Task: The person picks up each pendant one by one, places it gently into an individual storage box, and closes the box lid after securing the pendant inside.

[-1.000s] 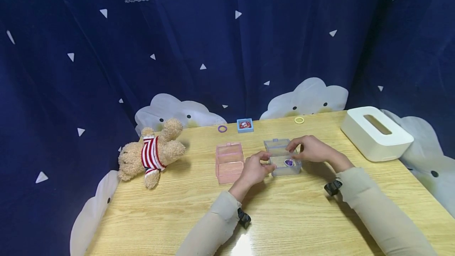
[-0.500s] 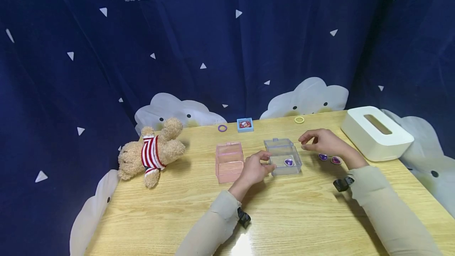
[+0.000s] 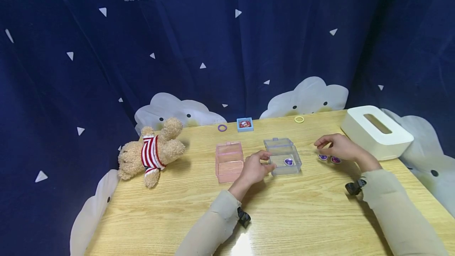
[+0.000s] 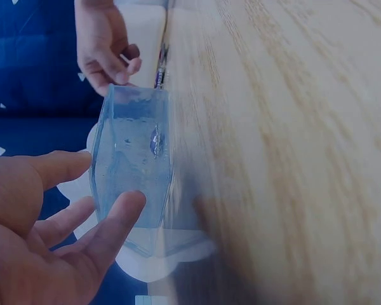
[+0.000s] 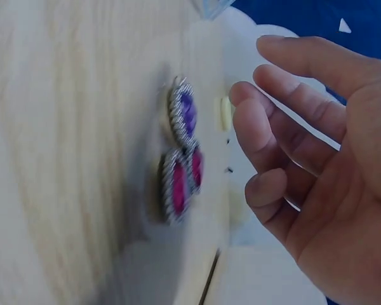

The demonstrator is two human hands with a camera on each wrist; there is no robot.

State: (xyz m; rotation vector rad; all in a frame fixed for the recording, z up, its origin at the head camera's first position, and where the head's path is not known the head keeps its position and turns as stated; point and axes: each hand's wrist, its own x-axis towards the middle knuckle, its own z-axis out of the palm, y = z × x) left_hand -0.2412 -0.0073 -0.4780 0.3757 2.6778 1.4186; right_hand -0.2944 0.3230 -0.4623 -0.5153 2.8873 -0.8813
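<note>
A clear bluish plastic box point(image 3: 286, 170) lies with its lid open on the table, a purple jewel with a silvery beaded rim point(image 3: 289, 162) inside it. My left hand point(image 3: 254, 170) is at the box's left side, fingers spread and loosely bent, fingertips close to its wall; whether they touch it I cannot tell. Over the table to the right, my right hand point(image 3: 337, 146) hovers with nothing in its loosely bent fingers. Just beneath it lie a purple jewel point(image 5: 187, 114) and two pinkish-red ones point(image 5: 177, 188), the farther one partly hidden in the right wrist view.
A pink clear box point(image 3: 230, 176) stands open left of the bluish one. Behind are a purple ring point(image 3: 222, 130), a small blue frame point(image 3: 245, 130) and a yellow ring point(image 3: 299, 122). A teddy bear point(image 3: 167, 153) lies left; a white tissue box point(image 3: 366, 141) stands right.
My right hand has moved away from the bluish box, rightwards to above the loose jewels, which came into view beneath it. The left hand has stayed in place.
</note>
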